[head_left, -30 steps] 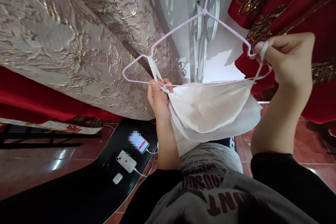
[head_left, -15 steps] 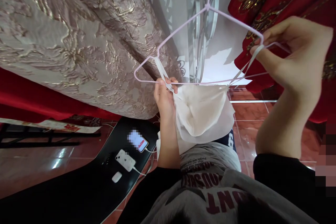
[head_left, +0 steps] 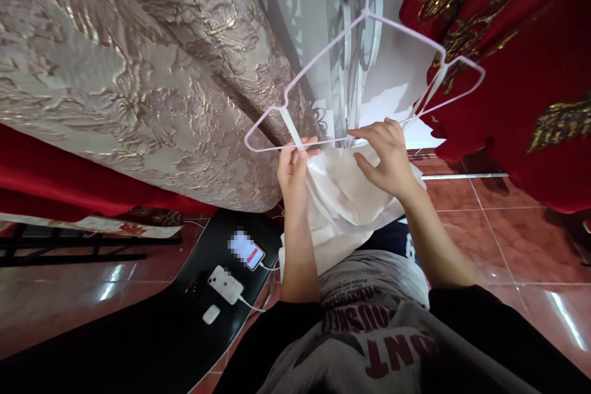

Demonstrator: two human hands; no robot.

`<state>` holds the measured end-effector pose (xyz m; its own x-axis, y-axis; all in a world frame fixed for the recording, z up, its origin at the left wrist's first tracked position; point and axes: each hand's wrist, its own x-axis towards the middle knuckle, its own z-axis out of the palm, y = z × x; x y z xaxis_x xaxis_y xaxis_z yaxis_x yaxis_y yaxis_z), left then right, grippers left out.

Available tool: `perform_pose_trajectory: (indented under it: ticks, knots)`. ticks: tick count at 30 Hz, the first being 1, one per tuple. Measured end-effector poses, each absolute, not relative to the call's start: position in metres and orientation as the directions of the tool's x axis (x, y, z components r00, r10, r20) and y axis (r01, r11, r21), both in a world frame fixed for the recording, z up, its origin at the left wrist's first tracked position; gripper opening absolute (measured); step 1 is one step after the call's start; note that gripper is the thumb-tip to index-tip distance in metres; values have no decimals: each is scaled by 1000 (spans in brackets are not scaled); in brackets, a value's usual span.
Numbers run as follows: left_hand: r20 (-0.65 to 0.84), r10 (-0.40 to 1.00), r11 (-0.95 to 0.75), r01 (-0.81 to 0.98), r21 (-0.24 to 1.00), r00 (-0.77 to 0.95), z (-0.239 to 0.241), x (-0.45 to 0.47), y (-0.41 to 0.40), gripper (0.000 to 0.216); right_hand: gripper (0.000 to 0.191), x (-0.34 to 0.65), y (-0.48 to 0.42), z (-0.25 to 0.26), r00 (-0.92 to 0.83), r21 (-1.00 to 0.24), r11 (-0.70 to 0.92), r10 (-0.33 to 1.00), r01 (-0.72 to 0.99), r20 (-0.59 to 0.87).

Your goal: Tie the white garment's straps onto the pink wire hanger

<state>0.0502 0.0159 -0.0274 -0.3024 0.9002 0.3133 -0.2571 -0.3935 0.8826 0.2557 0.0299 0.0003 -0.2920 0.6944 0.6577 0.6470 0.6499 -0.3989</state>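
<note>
A pale pink clothes hanger (head_left: 325,49) hangs in front of me with a white strappy garment (head_left: 346,188) on it. One strap (head_left: 290,126) loops over the hanger's left notch, and the other strap (head_left: 434,87) sits in the right notch. My left hand (head_left: 294,166) is closed around the lower part of the left strap, beside the hanger's bottom bar. Over the garment's top edge, my right hand (head_left: 385,157) is open, thumb and fingers apart, with fingertips near the bottom bar. The garment's lower part falls in front of my lap.
Cream floral brocade cloth (head_left: 138,74) hangs on the left. Red cloth with gold sequins (head_left: 517,92) hangs on the right. Behind the hanger stands a white metal frame (head_left: 348,61). A black bench (head_left: 152,326) holds two phones (head_left: 226,284) with cables and a small white case (head_left: 211,314).
My right hand has let go of the right strap at the hanger's notch and moved left and down to the garment's top edge. My left hand stays at the left strap.
</note>
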Motion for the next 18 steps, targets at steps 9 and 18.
perform_pose_trajectory:
  ticks: [9, 18]
  knots:
    - [266, 953, -222, 263, 939, -145, 31, 10, -50, 24, 30, 246, 17, -5, -153, -524, 607, 728, 598, 669]
    - [382, 919, -387, -386, 837, -95, 86, -13, -21, 45, 32, 251, 15, 5, -205, -537, 629, 735, 562, 646]
